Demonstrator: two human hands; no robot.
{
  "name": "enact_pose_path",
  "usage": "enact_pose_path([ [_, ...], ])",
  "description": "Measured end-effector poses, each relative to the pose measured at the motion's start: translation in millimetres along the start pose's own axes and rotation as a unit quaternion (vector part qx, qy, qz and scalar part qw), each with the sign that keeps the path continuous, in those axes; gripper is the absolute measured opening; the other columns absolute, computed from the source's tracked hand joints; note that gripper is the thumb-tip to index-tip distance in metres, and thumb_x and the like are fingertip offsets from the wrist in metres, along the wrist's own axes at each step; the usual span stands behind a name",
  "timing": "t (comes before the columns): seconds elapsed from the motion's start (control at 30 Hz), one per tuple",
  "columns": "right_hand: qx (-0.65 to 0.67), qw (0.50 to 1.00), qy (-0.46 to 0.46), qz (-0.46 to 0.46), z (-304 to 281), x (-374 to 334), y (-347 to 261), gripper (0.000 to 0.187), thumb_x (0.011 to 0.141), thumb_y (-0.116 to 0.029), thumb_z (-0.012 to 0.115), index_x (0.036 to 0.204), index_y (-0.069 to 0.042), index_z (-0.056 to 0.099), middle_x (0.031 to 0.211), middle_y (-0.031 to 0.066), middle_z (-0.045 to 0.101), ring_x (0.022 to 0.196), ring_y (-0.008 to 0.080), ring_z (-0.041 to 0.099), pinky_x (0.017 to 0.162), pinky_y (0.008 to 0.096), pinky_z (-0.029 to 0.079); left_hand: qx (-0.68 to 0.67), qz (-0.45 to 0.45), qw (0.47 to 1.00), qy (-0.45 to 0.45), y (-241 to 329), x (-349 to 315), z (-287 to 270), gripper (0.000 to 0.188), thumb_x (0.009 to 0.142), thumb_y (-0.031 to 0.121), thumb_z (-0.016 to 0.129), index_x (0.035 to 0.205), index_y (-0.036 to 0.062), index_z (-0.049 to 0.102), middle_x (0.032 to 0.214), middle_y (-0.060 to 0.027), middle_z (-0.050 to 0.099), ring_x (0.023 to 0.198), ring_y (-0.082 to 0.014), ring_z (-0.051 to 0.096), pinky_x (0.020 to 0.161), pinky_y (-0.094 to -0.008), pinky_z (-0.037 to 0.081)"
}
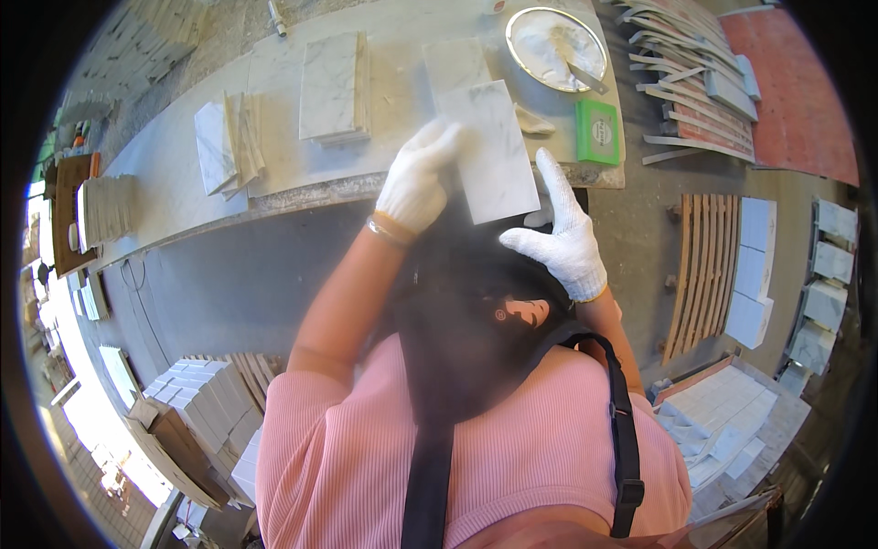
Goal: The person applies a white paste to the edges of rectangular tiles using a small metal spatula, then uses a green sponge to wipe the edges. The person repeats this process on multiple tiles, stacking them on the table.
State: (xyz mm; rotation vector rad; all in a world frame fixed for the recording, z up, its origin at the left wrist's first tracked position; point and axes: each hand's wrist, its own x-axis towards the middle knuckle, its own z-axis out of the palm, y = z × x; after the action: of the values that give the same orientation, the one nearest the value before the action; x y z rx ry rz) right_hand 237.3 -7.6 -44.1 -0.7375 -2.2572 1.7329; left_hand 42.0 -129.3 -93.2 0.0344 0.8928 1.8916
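A white marble tile (498, 151) with faint grey veins lies in front of me, its near end jutting past the table's edge. My left hand (421, 176), in a white knit glove, is at the tile's left edge; its fingertips are smeared by motion, so their grip is unclear. On the other side, my right hand (569, 233), gloved too, has its thumb and fingers spread around the tile's near right corner, seemingly without touching it. Another marble tile (455, 62) lies partly under the far end. A small pale piece (532, 121) rests just right of the tile.
The long stone-topped table (279, 169) holds tile stacks (334, 87) and a fanned group of tiles (224, 146) at left. A round pan of white powder (540, 41) with a scraper and a green box (597, 133) stand at right. Beyond are stone strips (695, 91) and a wooden pallet (702, 274).
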Motion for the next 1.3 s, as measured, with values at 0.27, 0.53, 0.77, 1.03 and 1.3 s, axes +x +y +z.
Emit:
enact_pose_path([
  [0.27, -0.217, 0.964, 0.08, -0.134, 16, 6, -2, 0.109, 0.07, -0.02, 0.098, 0.159, 0.001, 0.04, 0.146, 0.0204, 0.06, 0.132, 0.0269, 0.062, 0.108, 0.0388, 0.051, 0.013, 0.008, 0.999, 0.029, 2, -11, 16, 0.034, 0.107, 0.018, 0.06, 0.135, -0.0008, 0.063, 0.124, -0.0061, 0.069, 0.112, -0.0152, 0.066, 0.097, -0.0322, 0.054],
  [0.53, -0.081, 0.985, 0.144, -0.058, -9, -6, 7, 0.074, 0.086, 0.005, 0.08, 0.154, -0.005, 0.052, 0.12, 0.0139, 0.072, 0.095, 0.0142, 0.07, 0.086, 0.0285, 0.058, 0.004, 0.013, 1.0, 0.005, 9, -15, 18, 0.042, 0.109, 0.016, 0.056, 0.147, -0.0019, 0.054, 0.132, -0.0087, 0.066, 0.118, -0.0189, 0.065, 0.102, -0.0358, 0.053],
  [0.77, 0.009, 0.983, 0.182, 0.007, -39, -9, 16, 0.059, 0.094, 0.002, 0.069, 0.152, -0.002, 0.054, 0.114, 0.0106, 0.073, 0.095, 0.0137, 0.069, 0.081, 0.0278, 0.057, -0.023, 0.003, 1.0, 0.013, 7, -14, 11, 0.043, 0.11, 0.015, 0.054, 0.149, -0.0033, 0.052, 0.137, -0.0094, 0.064, 0.122, -0.0186, 0.062, 0.106, -0.0349, 0.051],
  [1.03, 0.054, 0.987, 0.145, 0.036, -29, -7, 9, 0.054, 0.097, -0.004, 0.068, 0.149, -0.002, 0.057, 0.113, 0.0112, 0.074, 0.092, 0.0148, 0.07, 0.076, 0.0267, 0.055, -0.01, 0.006, 1.0, -0.004, 7, -14, 9, 0.043, 0.107, 0.017, 0.059, 0.148, 0.0039, 0.053, 0.131, -0.0059, 0.066, 0.116, -0.0201, 0.067, 0.098, -0.0395, 0.057],
  [1.3, 0.19, 0.972, 0.06, 0.123, -26, -10, -5, 0.058, 0.098, -0.013, 0.071, 0.151, 0.002, 0.053, 0.121, 0.0124, 0.071, 0.098, 0.0179, 0.071, 0.08, 0.0291, 0.056, -0.046, 0.005, 0.999, -0.015, -3, -11, 6, 0.052, 0.105, 0.019, 0.063, 0.152, 0.0027, 0.048, 0.14, -0.0069, 0.062, 0.128, -0.0231, 0.061, 0.107, -0.0435, 0.052],
])
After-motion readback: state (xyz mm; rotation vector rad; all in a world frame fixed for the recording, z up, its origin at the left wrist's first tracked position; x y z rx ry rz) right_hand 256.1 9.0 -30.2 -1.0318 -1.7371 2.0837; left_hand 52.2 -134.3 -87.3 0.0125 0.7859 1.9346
